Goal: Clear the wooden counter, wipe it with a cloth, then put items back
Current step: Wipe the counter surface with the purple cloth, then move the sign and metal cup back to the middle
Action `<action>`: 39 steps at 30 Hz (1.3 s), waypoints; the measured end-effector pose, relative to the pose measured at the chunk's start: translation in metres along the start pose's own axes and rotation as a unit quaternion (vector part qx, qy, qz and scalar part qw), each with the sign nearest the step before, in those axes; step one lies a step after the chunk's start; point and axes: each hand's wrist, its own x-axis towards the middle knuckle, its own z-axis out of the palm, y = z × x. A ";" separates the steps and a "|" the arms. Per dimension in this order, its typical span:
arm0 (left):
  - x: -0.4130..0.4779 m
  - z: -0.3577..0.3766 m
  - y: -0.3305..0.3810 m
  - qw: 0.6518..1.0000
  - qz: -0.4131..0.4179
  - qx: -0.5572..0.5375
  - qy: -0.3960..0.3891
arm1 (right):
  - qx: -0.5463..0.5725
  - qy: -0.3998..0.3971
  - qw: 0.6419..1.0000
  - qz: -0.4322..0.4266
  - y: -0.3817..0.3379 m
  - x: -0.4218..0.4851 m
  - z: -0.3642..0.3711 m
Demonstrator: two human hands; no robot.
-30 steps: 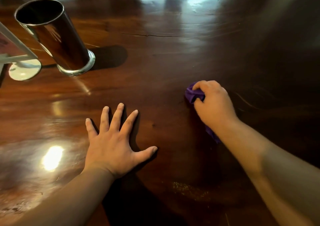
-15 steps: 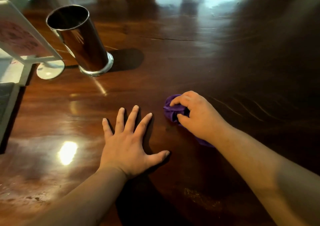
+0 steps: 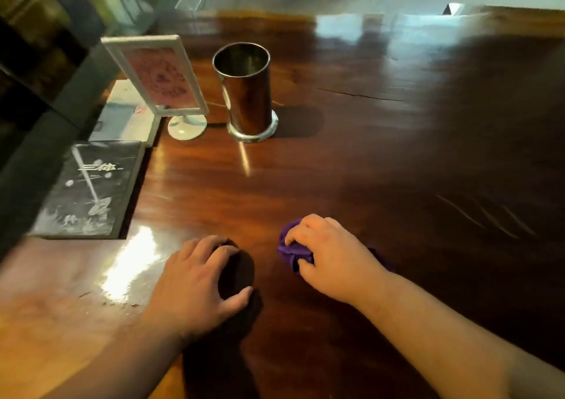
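Cloth is what we are working with: a purple wad, bunched under our right hand near the surface's near edge, a little right of its middle. Our right fingers are curled down over it, pinching the folds against the wood, with more purple showing behind the wrist. It looks soft and light, so it should crumple to any shape and slide easily on the glossy surface; we judge the best hold is just this, a palm-down clutch over the bunched centre, since loose edges would drag and unfold.

Our left hand rests just beside it to the left, fingers bent and loosely spread with the tips on the wood, holding nothing.

Toward the far left corner stands a metal cylinder cup, upright and apparently empty, and just left of it a framed sign on a round white foot. The cup is tall on a small base and could tip if a wipe strikes it; the sign looks light and top-heavy. A dark book lies flat at the left edge, partly off the wood, with a pale booklet beyond it. Crumbs or flecks lie near the left hand. Faint streaks mark the right side, which is otherwise bare, so wiping there is unobstructed.
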 end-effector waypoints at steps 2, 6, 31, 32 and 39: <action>-0.031 -0.008 -0.023 0.999 -0.031 0.023 -0.017 | 0.003 -0.024 0.998 -0.060 -0.034 0.007 0.025; -0.073 -0.019 -0.044 0.994 -0.076 0.052 -0.050 | -0.016 -0.072 0.985 -0.156 -0.085 0.012 0.064; 0.238 -0.224 -0.119 0.985 -0.034 0.073 0.154 | -0.192 0.118 0.971 0.085 -0.082 0.227 -0.139; 0.239 -0.223 -0.119 0.983 -0.028 0.077 0.163 | -0.194 0.127 0.970 0.079 -0.079 0.227 -0.139; 0.247 -0.226 -0.054 0.976 0.021 0.087 0.196 | -0.184 0.180 0.963 0.080 -0.033 0.182 -0.177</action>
